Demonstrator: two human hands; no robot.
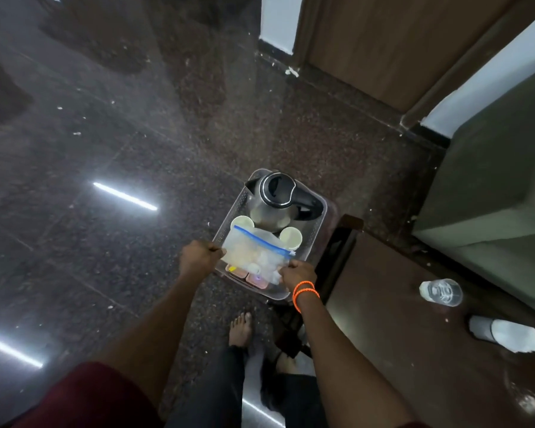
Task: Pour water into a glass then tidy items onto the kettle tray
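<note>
Dark polished stone floor (pixel 105 149) fills most of the view, with a brown wooden table (pixel 414 335) off to the person's right. On that table stand a clear glass (pixel 441 292) and, nearer the person, a white bottle (pixel 504 333) lying on its side, both well apart from the hands. Straight ahead is the clear plastic kettle tray (pixel 317 239), its long axis running away from the person and slightly rightward. The steel electric kettle (pixel 275 200) sits at the far end, handle pointing right, with two pale cups (pixel 242 224) just nearer. Across the near half lies a zip bag (pixel 257 257), blue seal on top, over some small sachets. The left hand (pixel 200 257) curls tight on the tray's left rim; the right hand (pixel 297 273), orange bands on the wrist, grips the near right edge where the bag's corner lies. Both hands sit level at the near end, so the tray looks carried. The glass lies right and nearer, closest to the right hand.
</note>
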